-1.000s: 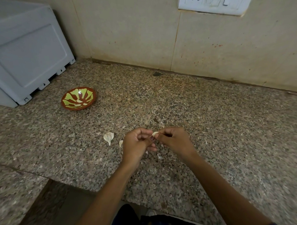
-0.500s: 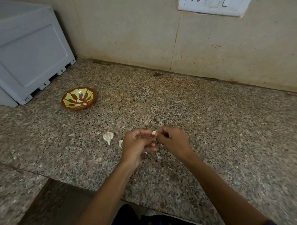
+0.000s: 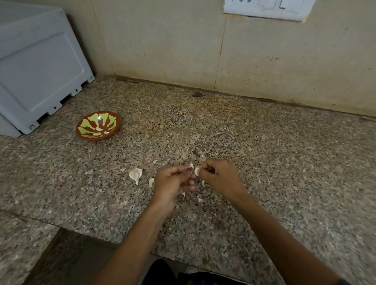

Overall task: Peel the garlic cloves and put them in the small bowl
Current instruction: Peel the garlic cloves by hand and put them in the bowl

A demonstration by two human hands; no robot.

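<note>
- Both hands have barely shifted since the earlier frames: the left hand (image 3: 175,181) and right hand (image 3: 219,177) remain together at the middle of the frame, and a flap of papery skin (image 3: 191,165) now stands up a little more above the gap between them.
- Fingers of both hands are curled and pinching one garlic clove (image 3: 196,170), held above the granite surface (image 3: 267,155); each hand grasps it from its own side.
- Small bowl (image 3: 98,126) sits well apart at the left of the frame, near the grey appliance (image 3: 36,68), and a few pale cloves already lie in it.
- Another clove (image 3: 136,175), seemingly unpeeled, rests on the surface just left of the left hand, with a smaller piece (image 3: 151,182) beside it; whether that one is clove or husk I cannot tell.
- Risk, as I judge it: the clove is small and probably slick, so a hard tug on the skin could pop it out of the pinch and send it rolling toward the near edge.
- Skin may also tear in slivers, leaving patches stuck on.
- Loose flakes (image 3: 200,198) under the hands could ride along into the bowl.
</note>
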